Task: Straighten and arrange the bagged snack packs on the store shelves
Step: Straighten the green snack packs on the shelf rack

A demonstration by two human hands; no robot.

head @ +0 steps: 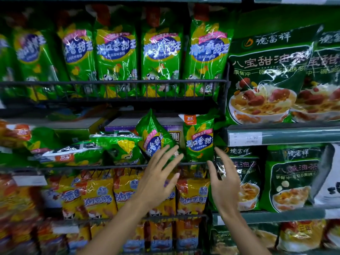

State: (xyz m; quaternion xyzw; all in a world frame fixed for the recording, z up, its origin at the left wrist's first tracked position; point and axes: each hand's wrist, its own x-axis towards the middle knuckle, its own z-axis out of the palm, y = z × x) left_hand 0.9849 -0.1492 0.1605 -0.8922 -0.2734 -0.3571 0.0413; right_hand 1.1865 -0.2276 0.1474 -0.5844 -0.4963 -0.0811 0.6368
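Both hands reach toward the middle wire shelf (110, 165), fingers spread wide and holding nothing. The left hand (158, 173) is just below a tilted green bag (154, 138) that leans right; the right hand (223, 176) is just beside an upright green bag (199, 138). More green bags (73, 153) lie flat to the left, and a neat row of green bags (160, 54) stands on the shelf above

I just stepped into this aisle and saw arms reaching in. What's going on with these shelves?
A person is tidying green snack bags on the middle wire shelf. Both hands are open and empty: the left hand reaches toward a tilted green bag, the right hand is just below an upright green bag. Other bags to the left lie toppled; the top row stands upright.
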